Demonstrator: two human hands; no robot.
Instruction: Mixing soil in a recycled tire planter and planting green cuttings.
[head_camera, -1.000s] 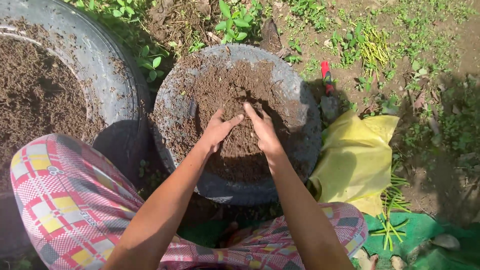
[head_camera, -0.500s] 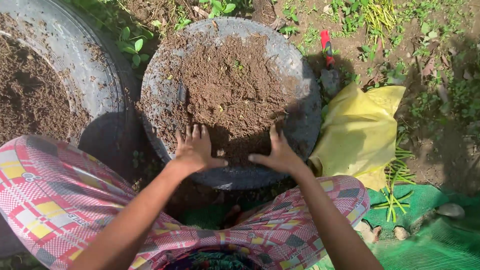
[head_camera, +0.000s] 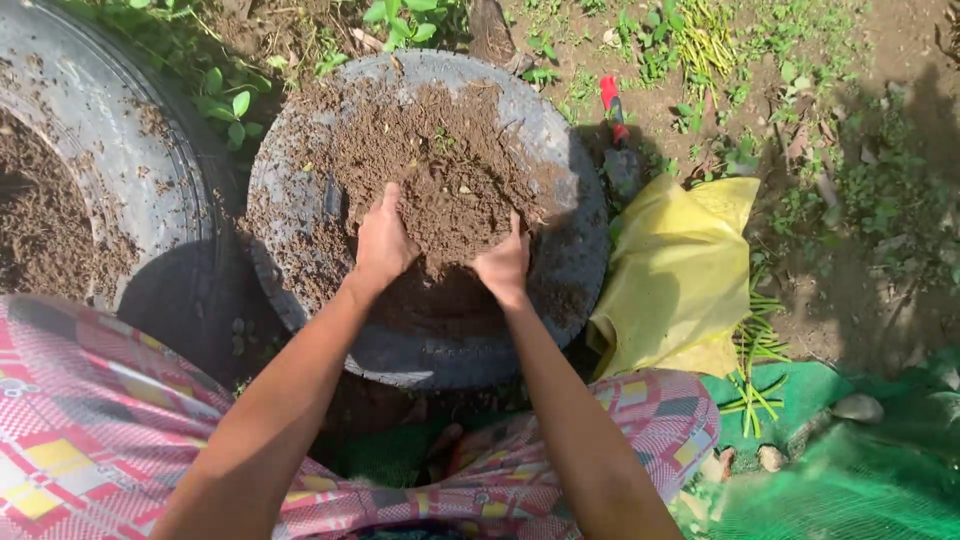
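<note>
Both hands have slid forward from the near rim onto the soil mound (head_camera: 440, 190). Our left hand (head_camera: 383, 243) and right hand (head_camera: 503, 263) lie flat, fingers spread, gripping nothing, inside the small tyre planter (head_camera: 570, 250). We judge we're levelling; next, even pressing outward.

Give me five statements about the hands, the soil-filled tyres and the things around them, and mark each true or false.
1. Both hands, the left hand and the right hand, rest on the soil in the middle tyre. True.
2. The right hand holds the red-handled tool. False: the tool lies on the ground beyond the tyre, untouched.
3. A yellow bag lies beside that tyre. True.
4. The larger tyre at the other side holds water. False: it holds soil.
5. The green netting covers the soil in the middle tyre. False: it lies on the ground near the person's knee.
</note>
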